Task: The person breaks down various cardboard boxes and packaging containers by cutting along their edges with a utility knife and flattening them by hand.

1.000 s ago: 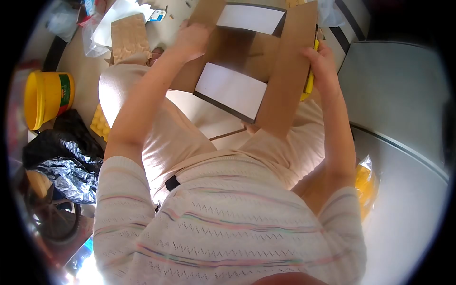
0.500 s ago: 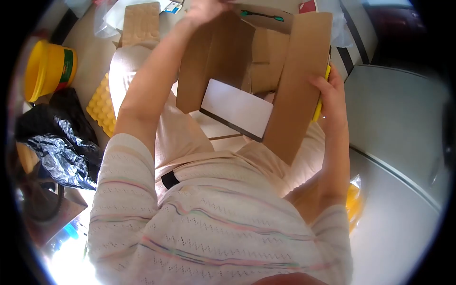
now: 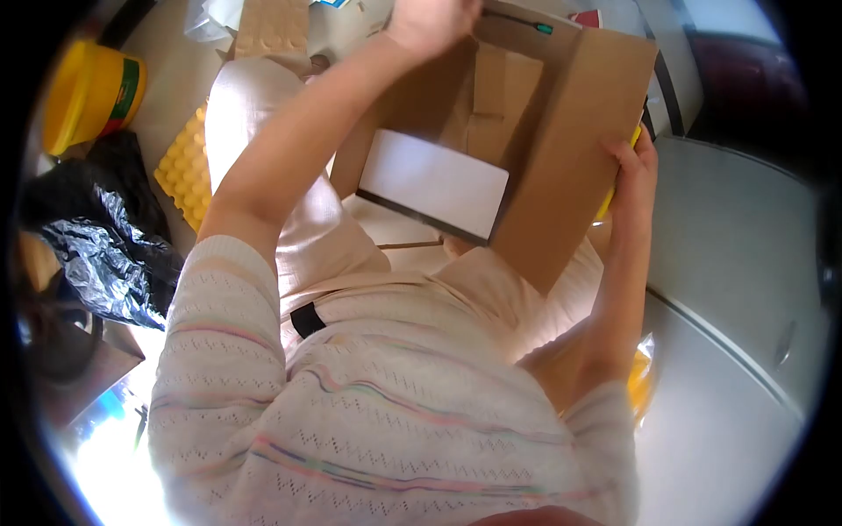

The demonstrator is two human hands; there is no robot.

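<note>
An open brown cardboard box (image 3: pixel 574 158) is tilted over my lap, with a loose-looking white panel with a dark edge (image 3: pixel 434 184) at its near end. My left hand (image 3: pixel 434 24) is closed at the far left rim of the box; its fingers are partly cut off by the frame. Gripping the right side wall is my right hand (image 3: pixel 636 171), thumb on the cardboard. A long yellow object (image 3: pixel 605 203) shows between that hand and the box, mostly hidden. A dark strip with a green end (image 3: pixel 545 29) lies along the inside of the far wall.
To the left are a yellow bucket (image 3: pixel 83 101), a black plastic bag (image 3: pixel 105 254) and a yellow egg tray (image 3: pixel 184 167). A brown moulded tray (image 3: pixel 274 26) lies beyond my knee. A grey refrigerator-like cabinet (image 3: pixel 728 228) stands close on the right.
The box has shifted right and slightly up in view, and both hands have moved right with it. My left forearm now hides more of the box's left side.
</note>
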